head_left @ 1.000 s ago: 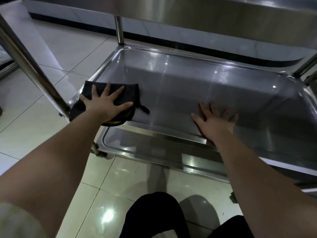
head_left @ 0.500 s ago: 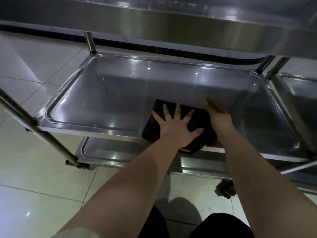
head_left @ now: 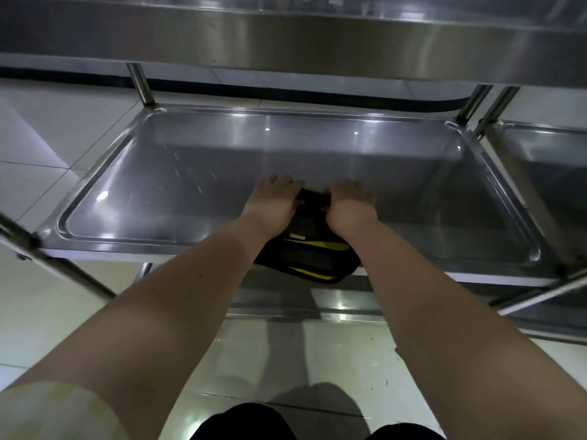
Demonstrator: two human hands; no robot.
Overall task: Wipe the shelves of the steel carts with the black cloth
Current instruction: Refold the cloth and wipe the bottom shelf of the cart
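Observation:
The black cloth (head_left: 306, 250), edged in yellow, lies folded at the front middle of the steel cart's middle shelf (head_left: 197, 173) and hangs a little over the front rim. My left hand (head_left: 275, 198) and my right hand (head_left: 349, 203) sit side by side on the cloth's far end. Their fingers curl down over it and both thumbs press on the black fabric between them. The fingertips are hidden behind the knuckles.
The top shelf (head_left: 286, 33) overhangs close above the hands. A lower shelf (head_left: 320, 308) shows below the front rim. Steel posts (head_left: 141, 85) stand at the corners. A second cart's shelf (head_left: 546, 157) adjoins on the right. Pale floor tiles (head_left: 47, 138) lie to the left.
My left hand slid the cloth from the shelf's left front corner to the front middle. My right hand came off the bare shelf onto the cloth, and both hands now curl over its folded far end.

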